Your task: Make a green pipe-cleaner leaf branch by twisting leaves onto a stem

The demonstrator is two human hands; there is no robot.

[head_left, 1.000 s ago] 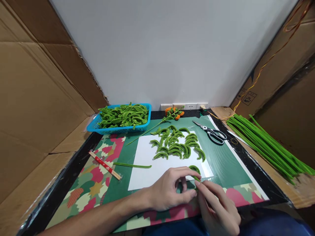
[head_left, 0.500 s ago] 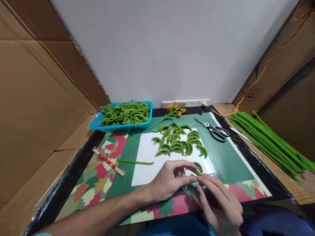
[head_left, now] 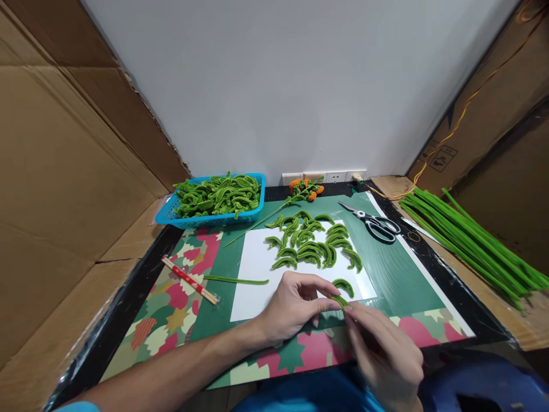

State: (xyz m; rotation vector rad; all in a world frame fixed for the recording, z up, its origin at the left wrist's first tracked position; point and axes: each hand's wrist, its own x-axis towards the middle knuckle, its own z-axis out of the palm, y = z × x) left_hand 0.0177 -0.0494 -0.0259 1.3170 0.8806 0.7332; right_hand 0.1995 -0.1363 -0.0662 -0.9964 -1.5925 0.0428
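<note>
Between my two hands is a short green pipe cleaner piece. My left hand pinches its left end with thumb and fingers, and my right hand grips the right end, so the fingertips partly cover it. Just beyond the fingers a curved green pipe cleaner leaf lies on the edge of the white paper. Farther back on that paper, several similar curved leaves are spread out in loose groups. A straight green pipe cleaner rests left of my left hand.
A blue basket heaped with green pieces stands back left. Wrapped chopsticks lie at left. An orange-flowered stem and scissors are at the back. Long green pipe cleaners lie right. Cardboard flanks the left side.
The piece between my hands has been brought together and turned, with both hands' fingertips closing in on it. The curved leaf beyond them is more exposed. The view has shifted slightly.
</note>
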